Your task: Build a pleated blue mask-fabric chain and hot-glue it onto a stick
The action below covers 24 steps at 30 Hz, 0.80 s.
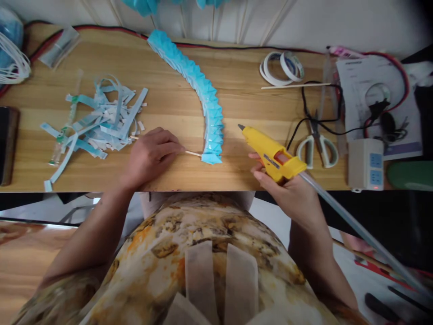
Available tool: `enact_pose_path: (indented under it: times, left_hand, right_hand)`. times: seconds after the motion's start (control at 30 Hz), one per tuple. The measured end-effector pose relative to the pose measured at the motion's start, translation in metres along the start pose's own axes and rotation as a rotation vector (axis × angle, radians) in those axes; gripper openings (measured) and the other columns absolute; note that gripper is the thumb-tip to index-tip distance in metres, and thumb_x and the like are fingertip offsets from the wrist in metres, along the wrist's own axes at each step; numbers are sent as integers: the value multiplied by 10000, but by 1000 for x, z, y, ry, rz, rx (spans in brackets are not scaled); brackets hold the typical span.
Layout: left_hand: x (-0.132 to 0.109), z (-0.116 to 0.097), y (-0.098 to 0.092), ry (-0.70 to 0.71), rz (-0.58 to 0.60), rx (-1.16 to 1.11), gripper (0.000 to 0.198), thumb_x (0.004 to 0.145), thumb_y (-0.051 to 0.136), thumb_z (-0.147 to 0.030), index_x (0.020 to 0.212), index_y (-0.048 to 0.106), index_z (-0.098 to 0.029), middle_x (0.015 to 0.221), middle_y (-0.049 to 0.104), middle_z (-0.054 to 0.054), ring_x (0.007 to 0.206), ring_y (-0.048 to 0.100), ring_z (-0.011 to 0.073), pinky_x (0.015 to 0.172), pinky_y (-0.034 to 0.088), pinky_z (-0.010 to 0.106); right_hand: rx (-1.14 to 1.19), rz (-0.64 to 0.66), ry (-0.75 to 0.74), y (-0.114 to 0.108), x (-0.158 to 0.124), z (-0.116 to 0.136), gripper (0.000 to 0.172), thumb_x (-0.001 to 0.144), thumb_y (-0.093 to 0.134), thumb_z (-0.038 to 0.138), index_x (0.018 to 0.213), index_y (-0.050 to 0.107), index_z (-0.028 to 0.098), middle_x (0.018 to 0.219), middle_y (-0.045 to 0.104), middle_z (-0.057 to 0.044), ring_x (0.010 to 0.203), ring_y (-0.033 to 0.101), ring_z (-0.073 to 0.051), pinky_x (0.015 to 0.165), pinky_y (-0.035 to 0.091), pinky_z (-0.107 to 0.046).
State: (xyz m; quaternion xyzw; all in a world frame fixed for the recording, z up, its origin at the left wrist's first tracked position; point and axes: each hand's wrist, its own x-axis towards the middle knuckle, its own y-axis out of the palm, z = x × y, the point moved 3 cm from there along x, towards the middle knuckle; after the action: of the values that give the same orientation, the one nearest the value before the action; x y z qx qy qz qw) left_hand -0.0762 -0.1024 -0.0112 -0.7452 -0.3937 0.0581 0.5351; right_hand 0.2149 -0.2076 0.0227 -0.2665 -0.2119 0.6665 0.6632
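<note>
My left hand [157, 151] rests by the table's front edge, its fingers pinched on a thin wooden stick [192, 153]. The stick's right end meets the lower end of a long, folded blue paper strip [212, 119], which curves up and to the left across the table. In my right hand [287, 192] is a yellow hot glue gun [274, 153], its nozzle pointing up and left toward the strip but apart from it. A long translucent glue stick [358, 225] sticks out of the gun's back.
Blue and white paper scraps [108, 122] lie left of my left hand. Rolls of tape [282, 67], scissors [318, 140], a black cord and a power strip [365, 163] are at the right. A phone [8, 144] lies at the left edge.
</note>
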Motion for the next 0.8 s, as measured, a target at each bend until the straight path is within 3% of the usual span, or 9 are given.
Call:
enact_pose_path:
  times: [0.13,0.4,0.53,0.8]
  left_hand:
    - [0,0,0,-10,9,7,234,965,502,-251,940,733,-224,926,711,59,864,619,207,760,493,350]
    - [2,-4,-2,3,-5,-4,235,965,503,-234,928,733,-208,909,709,64,842,613,205,737,486,348]
    - [2,-3,-2,-8,-6,-11,234,964,507,-241,924,735,-214,909,710,65,839,614,206,733,487,348]
    - [0,-1,-1,-32,22,-6,236,966,502,-259,943,736,-237,932,711,57,868,618,207,762,489,349]
  right_hand:
    - [-80,8,-40,-3,-1,-3,234,920,585,433,1069,683,282,1088,730,-54,1043,684,-286,936,557,-456]
    - [-148,108,-134,5,2,-5,307,956,527,412,1197,647,265,1161,705,-62,1202,616,-283,1022,504,-421]
    - [-139,58,-116,6,4,-6,308,954,524,410,1186,657,256,1164,706,-67,1174,631,-280,1009,509,-435]
    - [-87,81,-91,10,5,-11,297,943,554,406,1153,686,243,1186,720,-49,1115,669,-273,972,531,-426]
